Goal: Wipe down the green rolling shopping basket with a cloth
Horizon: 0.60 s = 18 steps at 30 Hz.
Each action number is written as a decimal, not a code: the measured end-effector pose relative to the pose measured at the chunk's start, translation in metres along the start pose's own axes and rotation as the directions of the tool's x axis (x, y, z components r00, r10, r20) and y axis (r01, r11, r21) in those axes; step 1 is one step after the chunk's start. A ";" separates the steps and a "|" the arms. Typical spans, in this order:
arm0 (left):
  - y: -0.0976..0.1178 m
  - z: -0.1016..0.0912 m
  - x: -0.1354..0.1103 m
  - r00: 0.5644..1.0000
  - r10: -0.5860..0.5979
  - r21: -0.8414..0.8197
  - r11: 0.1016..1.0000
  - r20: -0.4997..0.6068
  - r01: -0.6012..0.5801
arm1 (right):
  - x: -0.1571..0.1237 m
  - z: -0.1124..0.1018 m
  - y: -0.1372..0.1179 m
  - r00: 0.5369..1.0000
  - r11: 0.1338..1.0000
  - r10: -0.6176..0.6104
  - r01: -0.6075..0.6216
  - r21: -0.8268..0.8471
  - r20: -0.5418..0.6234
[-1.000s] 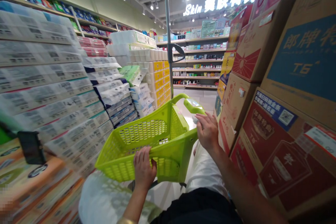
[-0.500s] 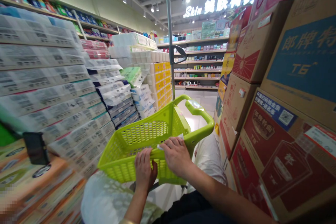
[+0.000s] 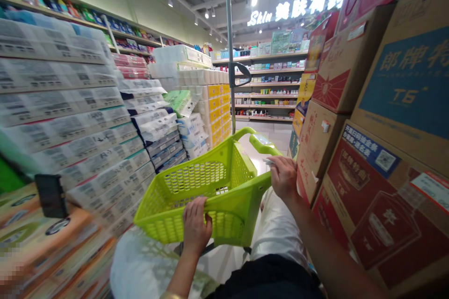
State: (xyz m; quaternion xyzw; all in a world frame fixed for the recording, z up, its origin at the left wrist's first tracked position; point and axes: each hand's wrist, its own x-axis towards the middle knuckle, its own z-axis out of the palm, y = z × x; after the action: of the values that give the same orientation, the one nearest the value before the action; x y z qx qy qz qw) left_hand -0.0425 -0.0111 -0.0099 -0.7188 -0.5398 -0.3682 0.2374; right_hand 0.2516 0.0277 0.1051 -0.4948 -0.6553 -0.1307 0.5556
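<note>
A lime-green shopping cart [image 3: 242, 201] with perforated walls stands before my legs, and no goods show in its basket. My left hand [image 3: 196, 226] is closed over the near rim of the basket, fingers inside and thumb outside. My right hand [image 3: 282, 178] wraps around the side of the cart's handle [image 3: 262, 142]. A small white piece [image 3: 268, 161], like a tissue or wipe, pokes out from the right fingers; most of it is hidden. Behind the handle a grey pole [image 3: 229, 28] with a dark hooked grip rises from the cart.
Stacked tissue packs [image 3: 70, 84] line the left side. Cardboard cartons [image 3: 386, 177] are piled close on the right. A dark phone-like device [image 3: 51, 196] stands on an orange pack [image 3: 21, 224] at lower left. Shelves of small goods [image 3: 266, 81] lie beyond the pale floor.
My right hand has moved from the near rim, beside my left hand, rightward and up to the cart's handle, carrying the white piece. My left hand has stayed on the rim.
</note>
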 end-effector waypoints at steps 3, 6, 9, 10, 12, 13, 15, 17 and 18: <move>-0.001 0.000 0.000 1.000 -0.003 0.001 1.000 0.003 0.003 | -0.001 0.006 0.013 0.986 0.974 0.106 -0.076 0.214 -0.129; -0.002 0.000 0.001 1.000 0.012 0.014 1.000 -0.007 -0.012 | -0.005 0.013 0.018 0.950 0.892 0.240 -0.135 0.432 -0.199; -0.002 0.000 0.001 0.999 0.029 0.033 0.999 -0.025 -0.028 | -0.013 0.021 0.014 0.882 0.792 0.412 -0.222 0.568 -0.229; -0.002 0.000 0.002 0.999 0.030 0.039 0.999 -0.030 -0.029 | -0.016 0.024 0.011 0.851 0.761 0.472 -0.262 0.593 -0.229; -0.003 -0.001 0.002 0.999 0.027 0.047 0.999 -0.037 -0.025 | -0.023 0.028 0.006 0.792 0.709 0.570 -0.339 0.618 -0.218; -0.003 -0.001 0.001 0.999 0.024 0.049 0.999 -0.040 -0.022 | -0.027 0.030 0.003 0.771 0.694 0.600 -0.367 0.620 -0.214; -0.004 -0.001 0.001 0.999 0.019 0.049 0.999 -0.039 -0.017 | -0.031 0.032 0.000 0.762 0.698 0.609 -0.382 0.606 -0.221; -0.005 -0.002 0.000 0.999 0.018 0.046 0.999 -0.038 -0.017 | -0.032 0.032 -0.001 0.798 0.752 0.549 -0.343 0.564 -0.247; -0.005 -0.002 -0.001 0.999 0.019 0.043 0.999 -0.037 -0.017 | -0.031 0.030 -0.001 0.828 0.795 0.494 -0.307 0.523 -0.265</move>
State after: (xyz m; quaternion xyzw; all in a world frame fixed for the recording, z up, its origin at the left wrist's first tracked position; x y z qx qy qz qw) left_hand -0.0483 -0.0112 -0.0097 -0.7113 -0.5366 -0.3678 0.2663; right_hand 0.2294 0.0333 0.0679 -0.4430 -0.4209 0.0556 0.7896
